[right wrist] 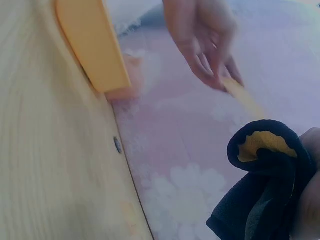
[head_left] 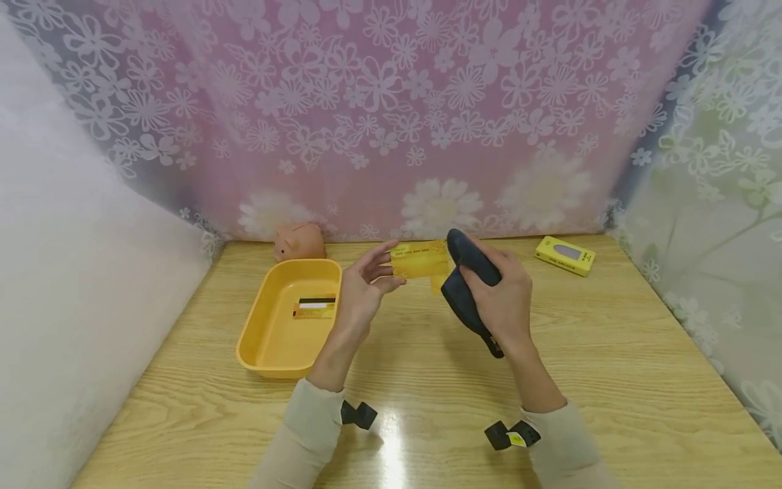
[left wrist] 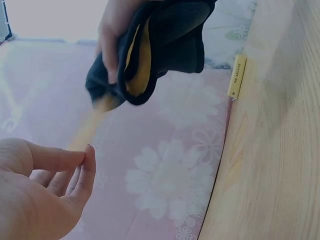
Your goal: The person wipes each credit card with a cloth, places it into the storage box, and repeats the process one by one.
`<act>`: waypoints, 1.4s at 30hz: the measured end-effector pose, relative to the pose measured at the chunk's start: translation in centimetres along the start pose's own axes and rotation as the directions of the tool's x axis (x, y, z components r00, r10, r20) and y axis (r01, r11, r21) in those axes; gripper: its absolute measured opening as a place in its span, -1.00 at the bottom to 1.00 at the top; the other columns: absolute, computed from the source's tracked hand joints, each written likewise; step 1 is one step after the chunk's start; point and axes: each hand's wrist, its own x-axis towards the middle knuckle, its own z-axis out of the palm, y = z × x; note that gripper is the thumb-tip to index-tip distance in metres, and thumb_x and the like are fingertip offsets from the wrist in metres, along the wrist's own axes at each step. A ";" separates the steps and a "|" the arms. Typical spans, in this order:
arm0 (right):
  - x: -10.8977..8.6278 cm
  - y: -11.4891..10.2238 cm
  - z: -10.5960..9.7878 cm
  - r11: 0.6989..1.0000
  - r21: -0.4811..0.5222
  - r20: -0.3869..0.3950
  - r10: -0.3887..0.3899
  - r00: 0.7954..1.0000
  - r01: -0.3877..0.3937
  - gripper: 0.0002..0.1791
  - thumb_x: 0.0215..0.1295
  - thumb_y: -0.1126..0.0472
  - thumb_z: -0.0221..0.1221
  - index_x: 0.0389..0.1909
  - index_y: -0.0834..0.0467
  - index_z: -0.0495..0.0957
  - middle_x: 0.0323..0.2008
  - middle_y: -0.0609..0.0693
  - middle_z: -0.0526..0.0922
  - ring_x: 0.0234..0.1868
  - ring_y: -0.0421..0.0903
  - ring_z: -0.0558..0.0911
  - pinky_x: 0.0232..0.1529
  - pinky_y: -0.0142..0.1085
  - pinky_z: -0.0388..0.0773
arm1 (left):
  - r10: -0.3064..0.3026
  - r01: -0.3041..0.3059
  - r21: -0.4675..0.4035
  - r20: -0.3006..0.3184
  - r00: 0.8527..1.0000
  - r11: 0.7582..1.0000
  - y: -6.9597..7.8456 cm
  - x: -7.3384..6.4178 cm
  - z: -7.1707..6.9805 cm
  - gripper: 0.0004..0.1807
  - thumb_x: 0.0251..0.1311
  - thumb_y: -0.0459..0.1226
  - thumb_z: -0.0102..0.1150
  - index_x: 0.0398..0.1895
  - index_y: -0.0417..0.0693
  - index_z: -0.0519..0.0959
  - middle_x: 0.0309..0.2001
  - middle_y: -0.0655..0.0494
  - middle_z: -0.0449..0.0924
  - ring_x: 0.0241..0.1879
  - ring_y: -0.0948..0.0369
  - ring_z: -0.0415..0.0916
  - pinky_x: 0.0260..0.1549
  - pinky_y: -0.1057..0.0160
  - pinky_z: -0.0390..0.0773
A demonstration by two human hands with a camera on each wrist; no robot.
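Note:
Above the middle of the wooden table, my left hand (head_left: 362, 288) pinches a yellow card (head_left: 417, 261) by its left end, between thumb and fingers. The card's far end reaches the mouth of a dark navy fabric pouch (head_left: 467, 292). My right hand (head_left: 504, 295) grips the pouch from its right side, thumb on the near face. In the left wrist view the pouch (left wrist: 172, 40) gapes, showing a yellow lining (left wrist: 141, 65). Another bit of yellow (head_left: 438, 282) shows under the card beside the pouch. The card is blurred in both wrist views.
Left of my left hand stands an orange-yellow plastic bin (head_left: 252, 339) with cards (head_left: 314, 310) lying inside. A pink piggy bank (head_left: 299, 241) sits behind it. At the back right lies a yellow box (head_left: 565, 255). A floral curtain (head_left: 391, 122) hangs behind the wooden table (head_left: 427, 401).

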 end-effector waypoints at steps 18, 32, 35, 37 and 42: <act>0.5 -0.5 -1.6 0.984 0.146 0.055 0.098 0.994 -0.105 -0.47 0.36 0.14 0.41 0.34 -0.17 0.62 0.18 0.01 0.63 0.12 0.06 0.64 -0.14 -0.55 0.62 | -0.045 0.042 -0.037 -0.095 0.994 0.998 -0.4 0.0 -0.1 -0.62 0.30 -0.56 0.28 0.15 -0.16 0.64 -0.22 0.08 0.46 -0.25 0.18 0.60 -0.10 0.13 0.77; 0.5 -0.7 -1.5 0.973 0.206 0.061 0.096 0.993 -0.107 -0.46 0.36 0.17 0.41 0.33 -0.19 0.62 0.18 0.00 0.62 0.12 0.04 0.65 -0.12 -0.53 0.66 | 0.059 -0.061 -0.011 -0.084 0.995 0.998 -0.2 -0.1 0.0 -0.86 0.37 -0.49 0.22 -0.18 -0.22 0.75 0.17 0.08 0.65 0.21 0.06 0.54 0.21 -0.03 0.61; 0.6 -0.7 -1.5 0.972 0.211 0.058 0.096 0.994 -0.106 -0.47 0.36 0.17 0.41 0.33 -0.18 0.62 0.19 0.00 0.62 0.11 0.04 0.66 -0.12 -0.53 0.66 | 0.078 -0.080 -0.030 -0.064 0.995 0.996 -0.2 -0.1 0.1 -0.82 0.36 -0.53 0.14 -0.18 -0.22 0.73 0.13 0.07 0.64 0.11 0.06 0.57 0.12 -0.06 0.66; 0.6 -0.7 -1.5 0.971 0.215 0.057 0.093 0.994 -0.103 -0.47 0.35 0.17 0.41 0.32 -0.18 0.63 0.19 -0.01 0.63 0.12 0.03 0.66 -0.12 -0.53 0.67 | 0.095 -0.097 -0.063 -0.042 0.995 0.993 -0.3 0.0 0.1 -0.80 0.37 -0.54 0.11 -0.16 -0.25 0.72 0.04 0.01 0.63 -0.03 0.03 0.63 0.05 -0.06 0.72; 0.6 -0.7 -1.5 0.970 0.221 0.060 0.088 0.994 -0.099 -0.47 0.35 0.19 0.42 0.31 -0.20 0.63 0.19 0.00 0.63 0.12 0.02 0.66 -0.12 -0.53 0.67 | 0.144 -0.142 -0.107 0.006 0.990 0.984 -0.3 0.0 0.0 -0.78 0.42 -0.53 0.08 -0.05 -0.27 0.70 -0.02 -0.02 0.62 -0.16 -0.01 0.72 -0.06 -0.01 0.77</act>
